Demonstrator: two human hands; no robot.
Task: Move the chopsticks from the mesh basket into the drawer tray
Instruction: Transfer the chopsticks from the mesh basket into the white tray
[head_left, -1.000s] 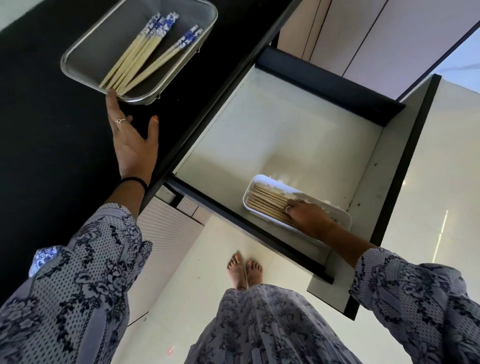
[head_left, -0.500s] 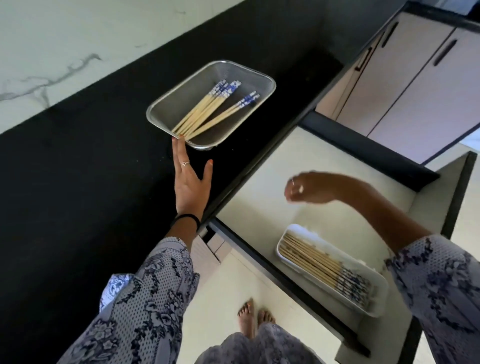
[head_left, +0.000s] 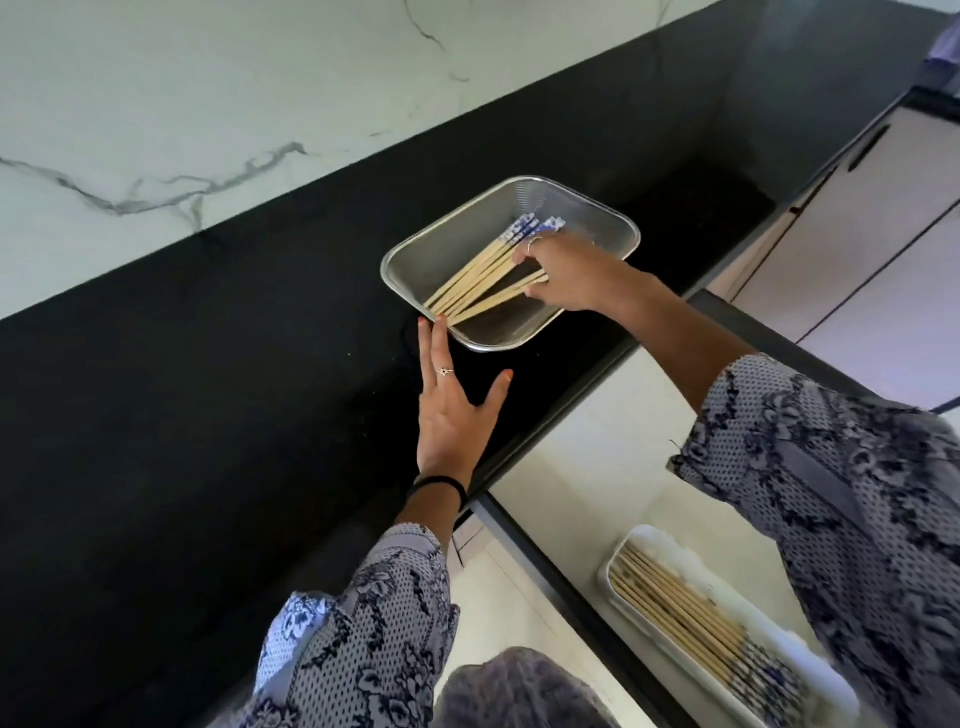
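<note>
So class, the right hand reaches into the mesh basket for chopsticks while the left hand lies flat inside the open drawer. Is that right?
Not quite. The head view shows the left hand flat on the black counter, fingertips at the rim of the mesh basket, not inside the drawer. The right hand does reach for the chopsticks.

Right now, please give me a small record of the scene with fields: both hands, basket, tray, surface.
left hand: flat on the black stone countertop, straight fingertips touching the rim of the metal mesh basket
right hand: inside the basket, fingers on the blue-patterned wooden chopsticks; grip unclear
white plastic drawer tray: in the open drawer, already holding chopsticks
</note>
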